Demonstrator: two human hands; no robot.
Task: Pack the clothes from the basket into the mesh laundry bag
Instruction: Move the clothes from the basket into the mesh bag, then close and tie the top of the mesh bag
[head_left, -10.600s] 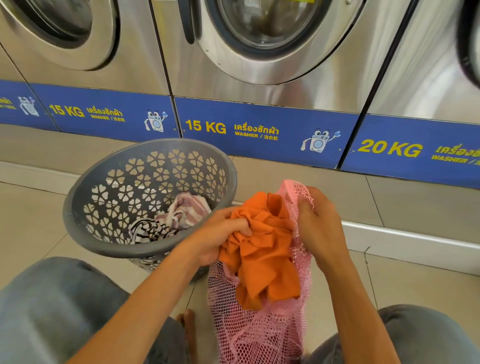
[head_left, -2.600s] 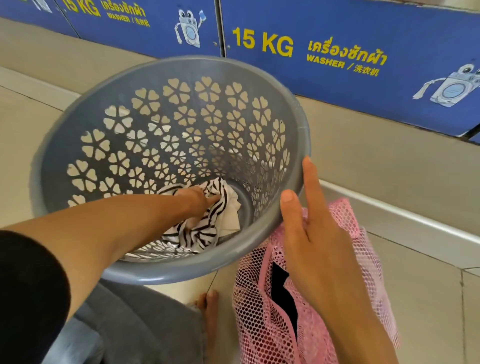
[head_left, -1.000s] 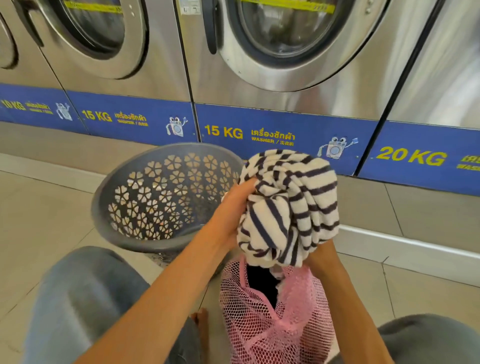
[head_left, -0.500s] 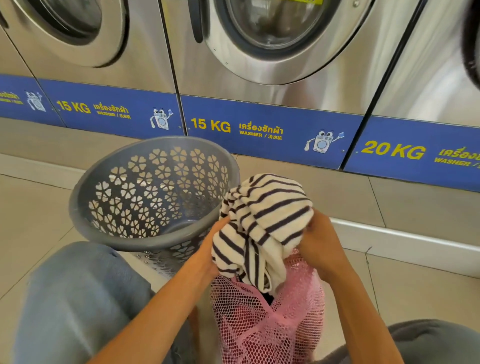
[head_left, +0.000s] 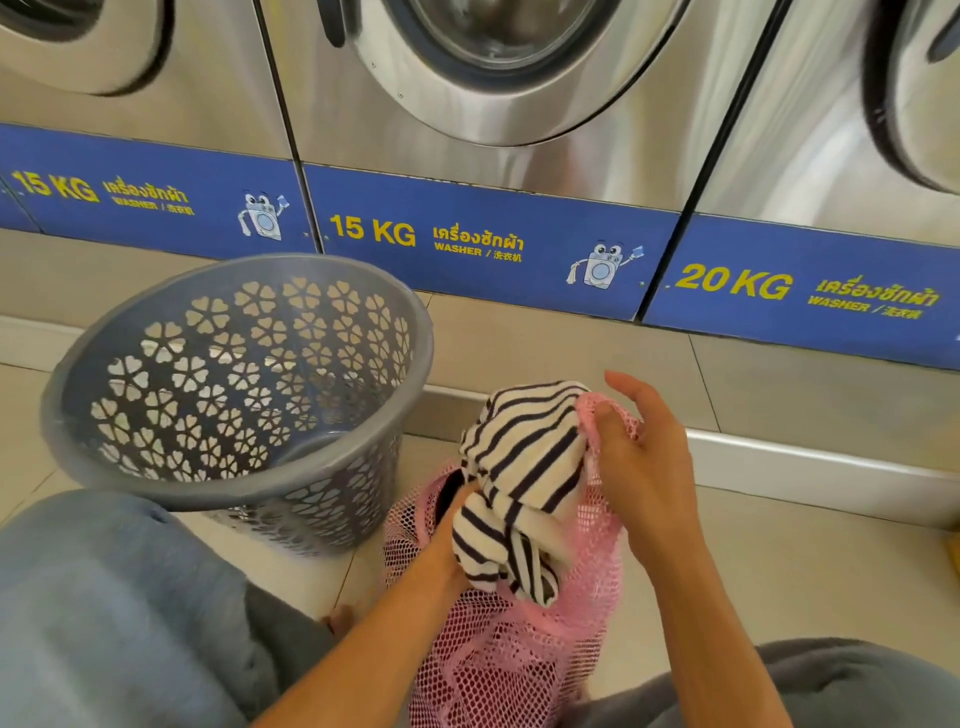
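A pink mesh laundry bag (head_left: 511, 660) stands on the floor between my knees. A cream garment with dark stripes (head_left: 519, 478) bulges out of its mouth. My left hand (head_left: 441, 543) is pushed down into the bag's opening under the garment; its fingers are hidden. My right hand (head_left: 641, 462) pinches the bag's pink rim at the right side of the opening. The grey plastic basket (head_left: 156, 473), with flower-shaped holes, sits tilted to the left, and no clothes show inside it.
Steel washing machines (head_left: 493, 93) with blue 15 KG and 20 KG panels line the wall ahead, on a raised tiled step (head_left: 779, 457). My knees in grey trousers (head_left: 104, 613) flank the bag. A bare toe (head_left: 337, 618) shows near the basket.
The striped garment came out of the basket, was held above the bag, and has now sunk partly into its mouth. My left hand went down with it.
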